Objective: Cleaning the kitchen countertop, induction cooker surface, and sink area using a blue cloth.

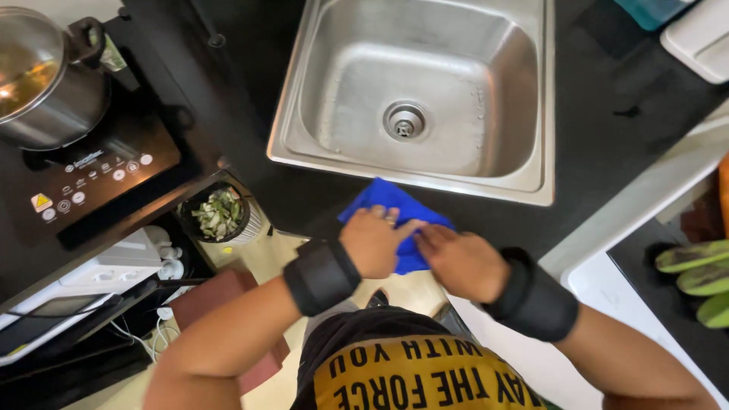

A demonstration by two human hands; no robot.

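Head view, looking straight down at a black countertop (592,144) edge. Both hands are on a blue cloth (389,199) that lies on the counter just in front of the stainless steel sink (531,99), its far corner nearly at the sink's front rim. Left hand (373,241): palm down on the near left part of the cloth, fingers curled and pressed onto the fabric; whether any fold is pinched beneath them cannot be told. Right hand (459,262): palm down at the cloth's near right edge, fingers held together and pointing left so that the fingertips meet the left hand's over the cloth. Each wrist carries a black wrist band: left band (320,276), right band (531,296). The sink basin shows water drops and an open drain (404,121) at its middle. Left of the sink, on the counter, a black induction cooktop (99,171) carries a steel pot (45,83) holding a yellowish liquid. Below the counter edge, well apart from the hands, stands a small bin (222,214) with green and pale vegetable scraps. Far right, at the frame edge, lie several green elongated vegetables (702,269). The person's black and yellow shirt (410,372) fills the bottom centre.
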